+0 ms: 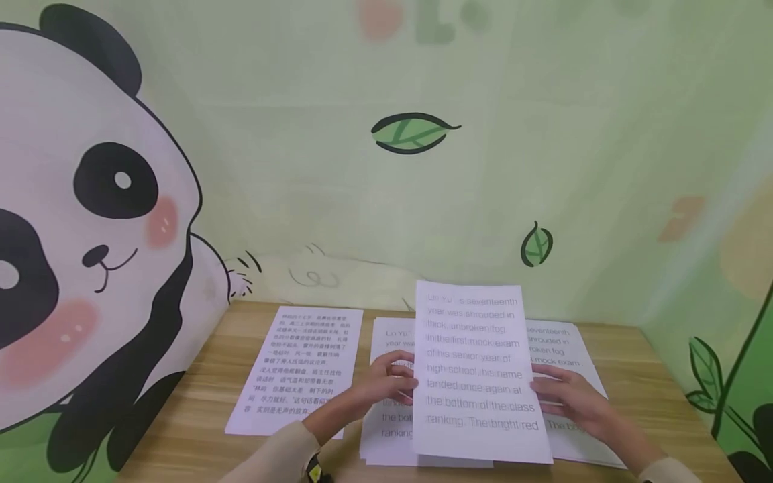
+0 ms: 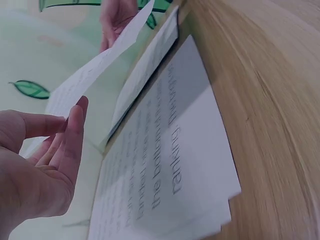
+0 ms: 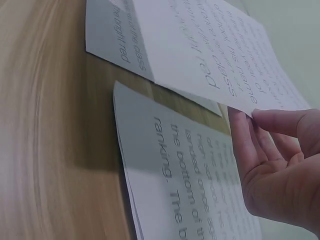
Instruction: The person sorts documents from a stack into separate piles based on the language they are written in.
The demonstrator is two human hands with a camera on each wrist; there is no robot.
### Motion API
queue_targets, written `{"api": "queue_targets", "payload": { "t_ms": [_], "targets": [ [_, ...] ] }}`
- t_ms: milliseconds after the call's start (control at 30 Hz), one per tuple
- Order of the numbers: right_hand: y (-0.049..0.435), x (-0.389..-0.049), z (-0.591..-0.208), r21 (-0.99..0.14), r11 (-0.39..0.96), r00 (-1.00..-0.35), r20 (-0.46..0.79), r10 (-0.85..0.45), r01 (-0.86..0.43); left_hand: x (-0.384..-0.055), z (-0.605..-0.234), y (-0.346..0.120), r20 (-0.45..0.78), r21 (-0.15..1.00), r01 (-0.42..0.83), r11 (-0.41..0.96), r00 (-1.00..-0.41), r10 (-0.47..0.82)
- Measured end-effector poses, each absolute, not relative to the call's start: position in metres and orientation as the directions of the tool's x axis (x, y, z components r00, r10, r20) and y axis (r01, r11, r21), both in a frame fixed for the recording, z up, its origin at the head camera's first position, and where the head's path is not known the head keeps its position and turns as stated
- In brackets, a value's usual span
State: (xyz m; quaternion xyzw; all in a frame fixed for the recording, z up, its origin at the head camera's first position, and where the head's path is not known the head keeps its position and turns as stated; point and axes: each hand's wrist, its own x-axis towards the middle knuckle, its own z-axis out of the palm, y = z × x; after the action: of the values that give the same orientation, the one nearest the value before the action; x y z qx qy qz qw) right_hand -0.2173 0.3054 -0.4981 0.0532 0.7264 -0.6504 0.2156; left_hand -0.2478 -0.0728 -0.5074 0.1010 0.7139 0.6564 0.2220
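Note:
A sheet of paper point(image 1: 474, 376) with large English print is held up by both hands, one at each side edge. My left hand point(image 1: 386, 386) pinches the sheet's left edge between thumb and fingers, which the left wrist view shows close up. On the opposite edge, my right hand point(image 1: 570, 399) grips it the same way; the right wrist view shows the thumb on the printed side. Beneath the raised sheet lie a left pile of printed sheets point(image 1: 392, 435) and a right pile of printed sheets point(image 1: 580, 386), both partly hidden by it.
Farther left on the wooden table point(image 1: 187, 402) lies a sheet with Chinese text point(image 1: 290, 376), its lower right corner behind the left forearm. A pale green wall covering point(image 1: 290, 168) with a large panda picture point(image 1: 121, 268) and leaf drawings stands behind the table.

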Motion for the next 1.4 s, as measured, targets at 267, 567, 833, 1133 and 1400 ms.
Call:
{"api": "queue_targets", "payload": {
  "t_ms": [267,567,833,1133,1400],
  "targets": [
    [0.348,-0.216,-0.51,-0.917,0.063,-0.885,-0.398,-0.241,0.395,-0.247,-0.517,-0.034,-0.228,0.973,-0.189,0.13,-0.87,0.437],
    [0.391,-0.214,-0.514,-0.913,0.049,-0.875,-0.402,-0.27,0.404,-0.245,-0.523,0.007,-0.214,0.976,-0.176,0.126,-0.869,0.446],
    [0.421,-0.215,-0.51,-0.923,0.029,-0.876,-0.375,-0.303,0.384,-0.246,-0.52,0.04,-0.164,0.987,-0.143,0.08,-0.864,0.475],
    [0.449,-0.215,-0.509,-0.907,0.056,-0.88,-0.419,-0.222,0.418,-0.244,-0.518,0.077,-0.196,0.98,-0.188,0.062,-0.877,0.439],
    [0.455,-0.213,-0.518,-0.91,0.044,-0.882,-0.411,-0.23,0.413,-0.244,-0.524,0.099,-0.252,0.968,-0.223,0.119,-0.896,0.365]
  ]
}}
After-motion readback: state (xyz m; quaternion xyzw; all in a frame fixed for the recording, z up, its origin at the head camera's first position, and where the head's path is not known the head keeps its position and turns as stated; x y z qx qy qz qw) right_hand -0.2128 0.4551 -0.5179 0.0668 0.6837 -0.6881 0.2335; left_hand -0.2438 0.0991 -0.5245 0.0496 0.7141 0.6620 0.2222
